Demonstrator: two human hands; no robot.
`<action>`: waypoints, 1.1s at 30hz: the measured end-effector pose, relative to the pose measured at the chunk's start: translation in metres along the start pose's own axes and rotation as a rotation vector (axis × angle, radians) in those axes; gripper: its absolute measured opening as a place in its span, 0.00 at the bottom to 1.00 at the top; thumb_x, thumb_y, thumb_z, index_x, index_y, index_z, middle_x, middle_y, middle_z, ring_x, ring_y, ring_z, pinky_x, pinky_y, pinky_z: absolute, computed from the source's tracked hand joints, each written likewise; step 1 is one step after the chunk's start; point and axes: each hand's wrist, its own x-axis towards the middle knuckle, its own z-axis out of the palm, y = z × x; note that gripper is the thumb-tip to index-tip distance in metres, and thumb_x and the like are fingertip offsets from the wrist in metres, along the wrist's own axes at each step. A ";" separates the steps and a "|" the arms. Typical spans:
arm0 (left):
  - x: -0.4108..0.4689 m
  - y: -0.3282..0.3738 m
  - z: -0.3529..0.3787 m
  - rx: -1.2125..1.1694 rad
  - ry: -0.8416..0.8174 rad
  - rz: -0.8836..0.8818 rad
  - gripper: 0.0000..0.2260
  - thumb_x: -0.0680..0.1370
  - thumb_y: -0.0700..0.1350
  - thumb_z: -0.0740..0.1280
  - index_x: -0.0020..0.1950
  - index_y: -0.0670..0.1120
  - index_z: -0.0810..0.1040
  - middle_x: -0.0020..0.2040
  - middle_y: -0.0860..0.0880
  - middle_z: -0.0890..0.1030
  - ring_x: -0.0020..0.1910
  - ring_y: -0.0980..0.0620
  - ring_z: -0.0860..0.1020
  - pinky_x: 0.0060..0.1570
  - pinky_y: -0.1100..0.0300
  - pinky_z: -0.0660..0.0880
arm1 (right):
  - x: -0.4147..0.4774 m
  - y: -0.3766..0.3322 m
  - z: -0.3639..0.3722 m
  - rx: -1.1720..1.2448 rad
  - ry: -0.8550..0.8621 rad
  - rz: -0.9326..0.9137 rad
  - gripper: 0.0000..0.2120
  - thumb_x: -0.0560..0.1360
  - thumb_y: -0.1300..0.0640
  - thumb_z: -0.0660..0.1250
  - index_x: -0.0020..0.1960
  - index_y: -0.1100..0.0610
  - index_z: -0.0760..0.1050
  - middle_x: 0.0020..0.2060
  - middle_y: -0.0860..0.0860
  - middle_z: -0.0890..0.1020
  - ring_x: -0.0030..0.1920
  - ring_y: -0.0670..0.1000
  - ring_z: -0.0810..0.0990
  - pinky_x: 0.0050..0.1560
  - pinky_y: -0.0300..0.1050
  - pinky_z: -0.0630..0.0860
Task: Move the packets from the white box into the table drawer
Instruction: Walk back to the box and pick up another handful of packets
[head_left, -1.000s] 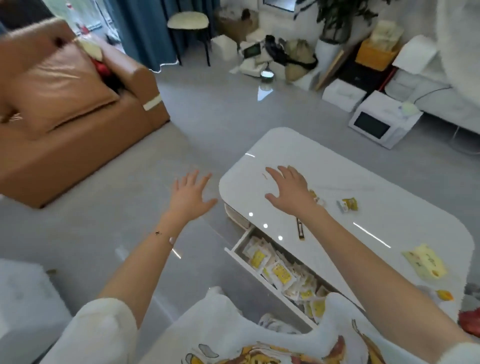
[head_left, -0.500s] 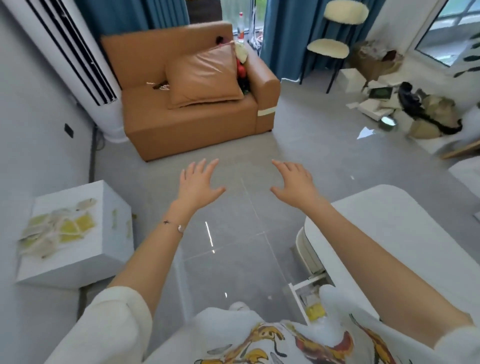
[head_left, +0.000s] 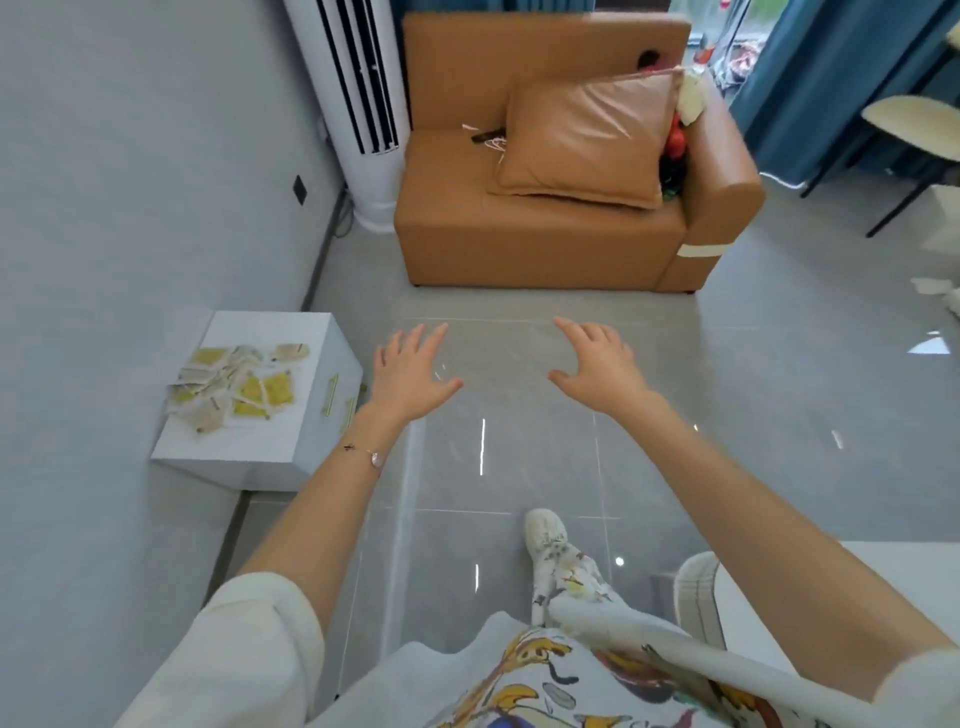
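A white box (head_left: 270, 441) stands on the floor by the left wall, with several yellow and pale packets (head_left: 236, 387) scattered on its top. My left hand (head_left: 413, 371) hovers over the floor just right of the box, fingers spread and holding nothing. My right hand (head_left: 597, 364) is out in front at the same height, fingers relaxed and empty. Only a corner of the white table (head_left: 831, 587) shows at the lower right; its drawer is out of view.
A tan sofa (head_left: 545, 228) with a cushion (head_left: 587, 140) stands ahead, with a white tower air conditioner (head_left: 358, 104) to its left. Blue curtains and a stool (head_left: 909, 124) are at the right. Grey tiled floor lies between me and the sofa; my foot (head_left: 543, 530) is below.
My view has swung left, away from the table and open drawer, toward the white box. Both hands stayed open and empty, now over the floor near the box.
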 end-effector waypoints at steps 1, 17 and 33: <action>0.011 -0.004 -0.001 0.001 0.002 -0.026 0.35 0.76 0.62 0.63 0.79 0.56 0.53 0.79 0.47 0.55 0.77 0.42 0.52 0.74 0.44 0.51 | 0.019 -0.001 -0.001 -0.001 -0.008 -0.024 0.34 0.75 0.46 0.65 0.77 0.49 0.55 0.71 0.53 0.67 0.72 0.57 0.60 0.69 0.53 0.60; 0.086 -0.113 -0.014 -0.142 0.125 -0.618 0.35 0.76 0.62 0.63 0.78 0.55 0.53 0.79 0.48 0.55 0.77 0.43 0.52 0.74 0.44 0.51 | 0.275 -0.118 0.003 -0.071 -0.235 -0.571 0.35 0.74 0.49 0.67 0.77 0.49 0.55 0.72 0.53 0.64 0.73 0.58 0.59 0.69 0.56 0.60; 0.106 -0.371 -0.027 -0.365 0.226 -1.141 0.36 0.75 0.62 0.66 0.78 0.54 0.55 0.79 0.45 0.56 0.77 0.41 0.53 0.73 0.43 0.51 | 0.444 -0.346 0.110 -0.202 -0.445 -0.779 0.34 0.75 0.51 0.66 0.77 0.49 0.56 0.73 0.54 0.64 0.72 0.58 0.61 0.70 0.55 0.62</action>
